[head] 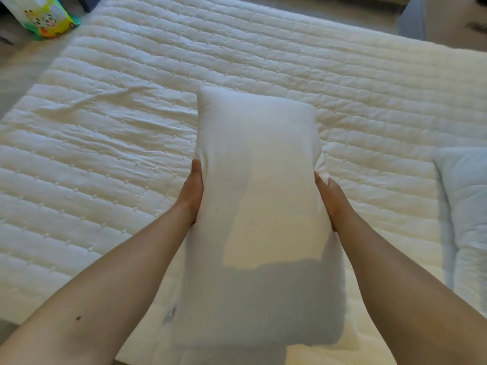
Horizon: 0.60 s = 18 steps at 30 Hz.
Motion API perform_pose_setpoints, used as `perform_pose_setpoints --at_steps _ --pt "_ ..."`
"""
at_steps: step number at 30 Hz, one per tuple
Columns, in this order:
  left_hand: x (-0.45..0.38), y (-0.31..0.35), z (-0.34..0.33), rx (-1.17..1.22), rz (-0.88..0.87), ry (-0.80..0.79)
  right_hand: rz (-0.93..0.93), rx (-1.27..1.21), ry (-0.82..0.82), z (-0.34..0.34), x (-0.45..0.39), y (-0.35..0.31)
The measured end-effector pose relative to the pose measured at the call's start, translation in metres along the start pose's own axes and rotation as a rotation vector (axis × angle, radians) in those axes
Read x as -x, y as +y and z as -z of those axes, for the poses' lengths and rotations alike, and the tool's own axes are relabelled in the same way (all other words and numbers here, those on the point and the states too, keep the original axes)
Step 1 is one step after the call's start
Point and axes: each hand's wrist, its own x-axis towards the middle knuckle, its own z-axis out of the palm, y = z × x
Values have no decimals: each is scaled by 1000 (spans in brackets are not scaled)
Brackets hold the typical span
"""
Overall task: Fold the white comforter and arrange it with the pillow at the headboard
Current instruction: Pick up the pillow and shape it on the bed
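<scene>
A white pillow [258, 206] is held lengthwise above the quilted white mattress [131, 133], in the middle of the view. My left hand [193, 192] grips its left side, with the fingers hidden under it. My right hand [330, 198] grips its right side, where the fabric bunches at the fingers. The white comforter [466, 212] lies in a soft heap at the right edge of the bed, only partly in view.
A colourful box with cartoon animals [44, 17] stands on the floor beyond the bed's far left corner. A grey-blue object [413, 19] is at the top right. Pale floor [18, 72] runs along the bed's left side.
</scene>
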Motion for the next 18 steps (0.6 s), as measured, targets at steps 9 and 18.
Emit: perform_pose_setpoints --at_steps 9,18 --pt "69 55 -48 -39 -134 -225 124 -161 108 84 87 -17" --pt "133 140 -197 -108 -261 -415 200 -275 324 250 150 -24"
